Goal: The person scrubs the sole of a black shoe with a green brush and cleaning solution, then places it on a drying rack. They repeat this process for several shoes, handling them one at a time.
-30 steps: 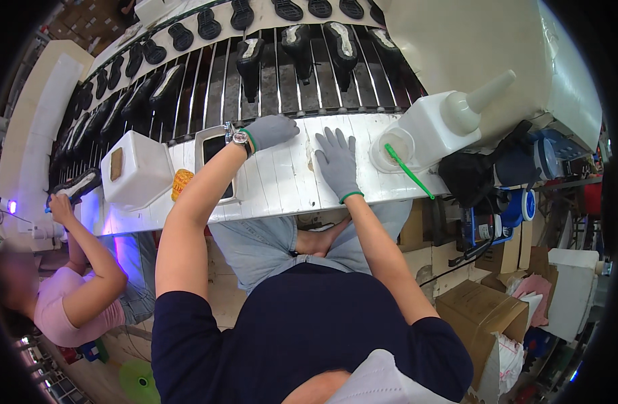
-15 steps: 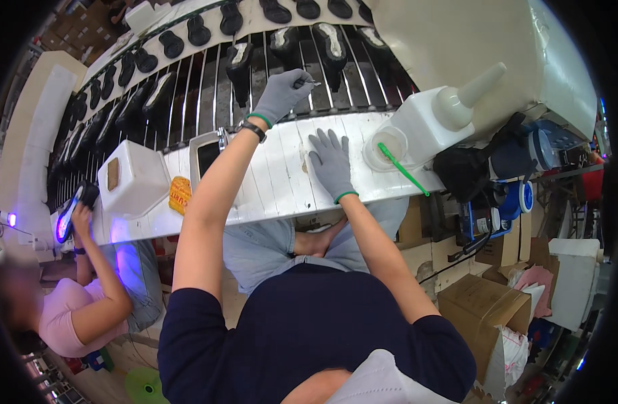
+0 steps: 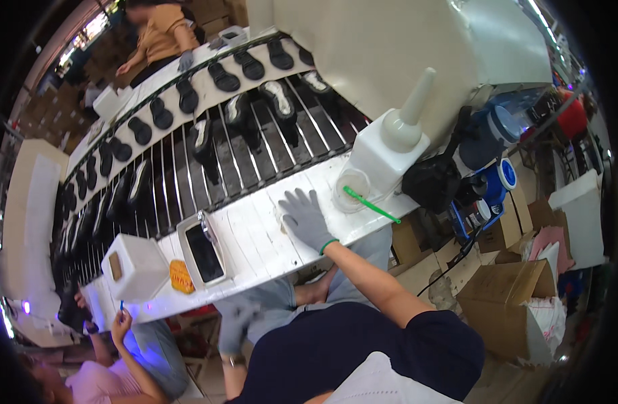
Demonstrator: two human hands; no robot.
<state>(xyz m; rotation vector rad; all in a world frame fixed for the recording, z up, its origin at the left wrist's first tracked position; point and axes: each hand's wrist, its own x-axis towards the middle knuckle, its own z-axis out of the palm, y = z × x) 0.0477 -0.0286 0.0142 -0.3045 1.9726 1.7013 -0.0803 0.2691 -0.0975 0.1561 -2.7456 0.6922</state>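
Observation:
My right hand [image 3: 307, 219], in a grey glove with a green cuff, lies flat on the white bench [image 3: 255, 232], its fingers spread. Down beside my lap, below the bench edge, is my gloved left hand [image 3: 236, 326]; motion smears its fingers, so whether it holds anything cannot be made out. To the right of my right hand stands a clear cup [image 3: 346, 195] with a green-handled brush [image 3: 376, 207] resting in it. A white squeeze bottle [image 3: 383, 151] with a long nozzle stands behind the cup. On the left, a white tray [image 3: 217, 275] holds a dark-screened phone [image 3: 202, 252].
Beyond the bench, a rod conveyor [image 3: 252, 172] carries black shoe uppers [image 3: 279, 101], and black soles [image 3: 225, 77] line its far belt. A yellow sponge [image 3: 182, 276] and white container [image 3: 144, 262] sit left. Co-workers are at left and far side; a cardboard box [image 3: 497, 296] stands right.
My left hand has drawn back from above the conveyor, where it held a small metal tool, down to my lap. The view has turned; my right hand still rests on the bench.

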